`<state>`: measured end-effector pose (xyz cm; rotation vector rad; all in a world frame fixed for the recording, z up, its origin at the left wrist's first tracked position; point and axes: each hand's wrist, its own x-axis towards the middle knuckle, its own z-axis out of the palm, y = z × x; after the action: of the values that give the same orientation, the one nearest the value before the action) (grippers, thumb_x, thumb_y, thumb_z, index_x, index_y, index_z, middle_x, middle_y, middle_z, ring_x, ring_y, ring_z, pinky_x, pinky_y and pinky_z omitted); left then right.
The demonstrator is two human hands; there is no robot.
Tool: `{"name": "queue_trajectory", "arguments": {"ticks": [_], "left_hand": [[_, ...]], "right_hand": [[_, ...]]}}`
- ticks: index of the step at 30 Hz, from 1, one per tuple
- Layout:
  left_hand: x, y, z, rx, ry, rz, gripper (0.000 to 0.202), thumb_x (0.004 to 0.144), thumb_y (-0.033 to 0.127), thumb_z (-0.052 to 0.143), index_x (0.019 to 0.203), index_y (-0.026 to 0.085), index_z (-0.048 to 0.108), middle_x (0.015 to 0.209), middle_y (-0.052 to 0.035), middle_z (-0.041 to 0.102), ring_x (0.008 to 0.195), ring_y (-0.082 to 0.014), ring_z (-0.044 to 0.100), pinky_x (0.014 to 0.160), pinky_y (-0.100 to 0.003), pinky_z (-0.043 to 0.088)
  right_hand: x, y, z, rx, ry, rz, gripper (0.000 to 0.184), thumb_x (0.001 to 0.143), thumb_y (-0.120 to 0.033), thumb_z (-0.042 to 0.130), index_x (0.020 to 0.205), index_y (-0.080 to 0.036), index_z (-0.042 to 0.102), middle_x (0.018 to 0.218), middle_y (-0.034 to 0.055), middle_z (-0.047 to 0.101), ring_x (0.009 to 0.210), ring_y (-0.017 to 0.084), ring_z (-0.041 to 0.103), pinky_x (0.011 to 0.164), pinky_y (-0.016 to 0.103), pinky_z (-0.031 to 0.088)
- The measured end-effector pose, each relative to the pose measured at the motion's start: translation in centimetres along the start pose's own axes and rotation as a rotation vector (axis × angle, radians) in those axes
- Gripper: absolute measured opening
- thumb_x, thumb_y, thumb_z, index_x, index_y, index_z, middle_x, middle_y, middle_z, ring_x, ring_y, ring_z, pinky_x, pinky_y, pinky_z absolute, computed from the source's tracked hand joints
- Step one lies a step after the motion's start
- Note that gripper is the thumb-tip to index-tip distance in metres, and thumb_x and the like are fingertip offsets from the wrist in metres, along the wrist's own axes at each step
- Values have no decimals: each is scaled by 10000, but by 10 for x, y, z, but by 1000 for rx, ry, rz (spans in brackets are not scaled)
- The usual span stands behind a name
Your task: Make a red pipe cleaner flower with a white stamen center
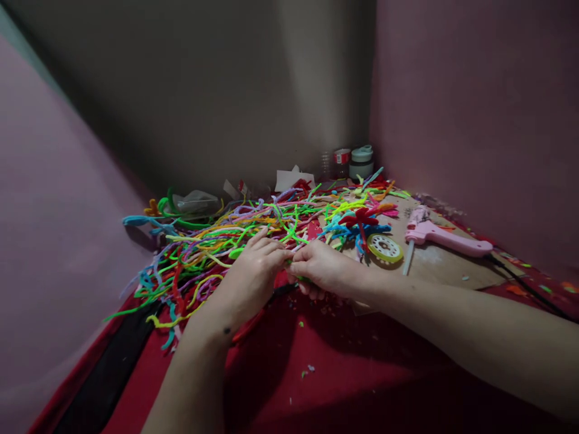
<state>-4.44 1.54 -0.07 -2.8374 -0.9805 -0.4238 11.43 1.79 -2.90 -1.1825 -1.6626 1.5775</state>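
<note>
My left hand (256, 271) and my right hand (323, 268) meet fingertip to fingertip over a red cloth (325, 367). Both are closed in a pinch on a thin green pipe cleaner (289, 236) that runs up from between them into a big loose heap of pipe cleaners (217, 238) in many colours. The part held between the fingers is mostly hidden. A red and blue pipe-cleaner flower shape (362, 222) lies just beyond my right hand.
A pink glue gun (446, 238) with a black cord lies on a cardboard sheet (447, 271) to the right. A yellow-green tape roll (385, 248) sits beside it. Small jars (360, 161) and paper scraps stand in the far corner against the walls.
</note>
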Motion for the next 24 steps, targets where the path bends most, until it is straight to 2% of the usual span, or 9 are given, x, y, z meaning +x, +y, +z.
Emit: {"name": "queue_trajectory", "arguments": {"ticks": [5, 9, 12, 14, 16, 21, 24], "left_hand": [[1, 7, -6, 10, -193, -63, 198, 811, 69, 469, 832, 181, 631, 850, -47, 641, 857, -192, 541, 929, -418, 341], [0, 8, -7, 6, -216, -87, 208, 869, 140, 426, 784, 172, 613, 805, -50, 611, 780, -181, 503, 796, -356, 370], [-1, 6, -5, 1, -187, -60, 221, 893, 181, 406, 779, 175, 595, 769, -32, 595, 733, -162, 478, 737, -318, 355], [-1, 5, -4, 4, -147, -49, 229, 891, 171, 402, 743, 169, 577, 726, -22, 579, 705, -153, 467, 707, -300, 349], [0, 4, -5, 3, -84, -67, 252, 882, 160, 404, 679, 165, 554, 667, -13, 553, 671, -145, 459, 680, -286, 350], [2, 4, -10, -76, 74, -244, 267, 823, 179, 445, 566, 171, 516, 581, 6, 522, 606, -125, 459, 598, -244, 350], [1, 3, -11, -221, 108, -411, 190, 779, 221, 476, 617, 178, 564, 596, 10, 574, 591, -123, 499, 575, -233, 365]], "right_hand": [[5, 6, -7, -17, -106, -18, 173, 714, -121, 493, 552, -154, 546, 367, -66, 488, 264, 63, 426, 287, 160, 336], [8, 7, -12, -9, -128, -55, 194, 753, -179, 526, 562, -153, 542, 369, -71, 483, 264, 60, 417, 274, 159, 308], [5, 4, -13, -21, -136, -82, 272, 775, -169, 524, 505, -153, 499, 352, -70, 461, 266, 54, 405, 277, 155, 302], [3, 1, -14, -8, -146, -85, 312, 794, -157, 513, 485, -152, 474, 357, -66, 461, 278, 52, 420, 300, 153, 334], [2, -1, -15, 36, -156, -86, 339, 836, -212, 501, 503, -147, 484, 380, -52, 491, 289, 54, 443, 325, 156, 376], [6, -1, -19, 405, -64, -39, 464, 891, -502, 380, 633, -147, 530, 441, 5, 565, 320, 97, 502, 320, 198, 401], [9, 1, -20, 576, -10, -42, 434, 846, -540, 445, 655, -159, 525, 470, 10, 586, 359, 111, 526, 352, 219, 427]]}}
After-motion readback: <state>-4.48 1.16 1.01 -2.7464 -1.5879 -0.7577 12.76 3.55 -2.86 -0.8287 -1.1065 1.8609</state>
